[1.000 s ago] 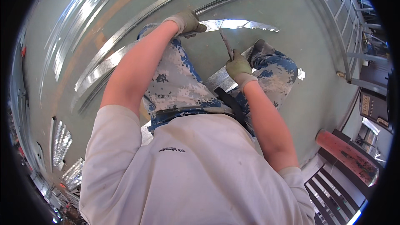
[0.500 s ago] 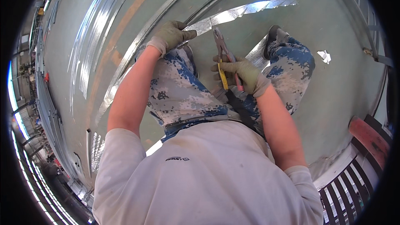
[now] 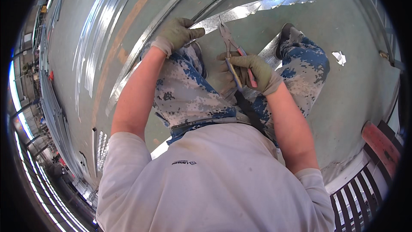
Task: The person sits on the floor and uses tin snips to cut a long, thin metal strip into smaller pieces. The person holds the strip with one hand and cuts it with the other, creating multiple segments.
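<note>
Wearing a light glove, my left hand is closed on the near end of a shiny sheet-metal strip. Along its near edge the strip has a row of notches and slanted tabs, and it stretches away to the upper right. My right hand, also gloved, grips tin snips by their handles, one red, the other blue and yellow. The jaws point up at the strip, with their tip at its near edge by a thin dark line; whether they bite the metal I cannot tell.
Long metal profiles lie on the floor beyond my left arm, with several more strips further left. A crumpled white scrap is on the right. A slatted dark seat stands at the lower right.
The snips have moved slightly up, bringing their tip closer to the strip's edge, and have turned a little in my right hand. The strip's far end sits slightly further up and right.
</note>
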{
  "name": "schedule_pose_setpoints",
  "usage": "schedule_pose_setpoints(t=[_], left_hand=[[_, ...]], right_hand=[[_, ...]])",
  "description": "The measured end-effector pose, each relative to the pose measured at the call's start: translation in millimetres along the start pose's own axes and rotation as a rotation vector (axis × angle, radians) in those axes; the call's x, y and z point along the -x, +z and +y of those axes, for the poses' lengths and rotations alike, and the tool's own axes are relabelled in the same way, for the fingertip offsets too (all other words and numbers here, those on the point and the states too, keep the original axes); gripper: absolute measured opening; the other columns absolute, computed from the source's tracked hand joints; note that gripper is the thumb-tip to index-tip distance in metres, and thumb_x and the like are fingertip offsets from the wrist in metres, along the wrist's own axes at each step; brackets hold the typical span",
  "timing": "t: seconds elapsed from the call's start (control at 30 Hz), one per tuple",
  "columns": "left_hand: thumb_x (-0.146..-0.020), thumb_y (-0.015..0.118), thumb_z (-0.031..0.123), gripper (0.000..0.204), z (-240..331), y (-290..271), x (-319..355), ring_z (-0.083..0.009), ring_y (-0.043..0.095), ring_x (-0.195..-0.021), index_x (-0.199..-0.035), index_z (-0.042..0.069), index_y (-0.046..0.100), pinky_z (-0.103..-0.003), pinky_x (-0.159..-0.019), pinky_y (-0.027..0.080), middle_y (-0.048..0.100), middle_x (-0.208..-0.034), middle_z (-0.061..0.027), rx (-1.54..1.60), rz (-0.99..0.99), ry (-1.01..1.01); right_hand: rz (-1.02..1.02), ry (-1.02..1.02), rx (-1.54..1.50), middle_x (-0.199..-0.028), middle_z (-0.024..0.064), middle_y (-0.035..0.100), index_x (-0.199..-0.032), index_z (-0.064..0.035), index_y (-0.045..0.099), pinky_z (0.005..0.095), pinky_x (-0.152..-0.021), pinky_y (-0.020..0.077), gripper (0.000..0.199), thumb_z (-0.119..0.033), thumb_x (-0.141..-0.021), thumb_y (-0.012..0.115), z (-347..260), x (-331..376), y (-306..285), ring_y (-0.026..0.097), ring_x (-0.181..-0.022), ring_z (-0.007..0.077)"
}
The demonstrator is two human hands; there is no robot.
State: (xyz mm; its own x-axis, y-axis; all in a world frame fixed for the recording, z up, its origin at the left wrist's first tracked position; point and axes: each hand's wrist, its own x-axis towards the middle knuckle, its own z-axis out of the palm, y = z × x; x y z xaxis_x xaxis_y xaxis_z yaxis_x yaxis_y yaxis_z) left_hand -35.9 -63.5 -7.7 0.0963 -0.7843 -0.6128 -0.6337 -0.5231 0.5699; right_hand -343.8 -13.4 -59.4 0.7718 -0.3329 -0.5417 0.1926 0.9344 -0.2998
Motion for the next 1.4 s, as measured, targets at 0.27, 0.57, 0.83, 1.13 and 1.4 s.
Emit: schedule_pose_setpoints(t=[0.27,0.57,0.83,1.13,1.4], left_hand=[[-0.095,0.091,0.039,0.074,-7.8,2.5,-0.7,-0.0215,0.077,-0.103,-0.145,-0.012,0.068,-0.033,-0.092,0.060,0.081,-0.119,-0.0180,-0.085,0.049,0.074],[-0.092,0.092,0.043,0.079,0.8,-1.7,9.5,-0.0288,0.076,-0.118,-0.145,-0.010,0.069,-0.036,-0.107,0.057,0.080,-0.130,-0.0225,-0.128,0.039,0.076],[-0.088,0.092,0.051,0.069,-13.0,3.8,-6.0,-0.0318,0.078,-0.119,-0.135,0.002,0.081,-0.040,-0.108,0.056,0.082,-0.125,-0.0197,-0.166,-0.019,0.048],[-0.089,0.095,0.044,0.070,-8.9,3.0,-8.2,-0.0262,0.078,-0.107,-0.135,-0.006,0.078,-0.037,-0.099,0.059,0.083,-0.117,-0.0193,-0.160,0.046,0.088],[-0.089,0.094,0.047,0.070,-14.7,1.4,-13.9,-0.0276,0.078,-0.107,-0.135,-0.003,0.079,-0.038,-0.099,0.060,0.083,-0.117,-0.0178,-0.138,0.032,0.096]], right_hand=[[0.222,-0.062,0.249,-0.109,0.0182,0.080,-0.142,0.0004,0.066,0.0370,-0.067,0.0647,0.038,-0.019,-0.110,0.074,1.8,6.9,15.8,0.079,-0.081,0.0232],[0.233,-0.067,0.367,-0.119,0.0229,0.079,-0.146,0.0017,0.062,0.0404,-0.079,0.0669,0.043,-0.016,-0.108,0.075,8.9,4.9,13.8,0.080,-0.089,0.0285],[0.216,0.011,0.273,-0.131,0.0192,0.077,-0.155,-0.0007,0.058,0.0424,-0.095,0.0665,0.050,-0.014,-0.109,0.073,20.3,18.2,17.2,0.081,-0.110,0.0315],[0.316,-0.039,0.627,-0.131,0.0129,0.078,-0.155,-0.0056,0.060,0.0380,-0.090,0.0648,0.051,-0.021,-0.109,0.076,34.2,-9.8,10.1,0.079,-0.107,0.0250],[0.365,-0.128,0.770,-0.120,0.0099,0.077,-0.150,-0.0036,0.064,0.0350,-0.085,0.0619,0.049,-0.023,-0.107,0.077,34.6,-23.0,13.5,0.077,-0.102,0.0203]])
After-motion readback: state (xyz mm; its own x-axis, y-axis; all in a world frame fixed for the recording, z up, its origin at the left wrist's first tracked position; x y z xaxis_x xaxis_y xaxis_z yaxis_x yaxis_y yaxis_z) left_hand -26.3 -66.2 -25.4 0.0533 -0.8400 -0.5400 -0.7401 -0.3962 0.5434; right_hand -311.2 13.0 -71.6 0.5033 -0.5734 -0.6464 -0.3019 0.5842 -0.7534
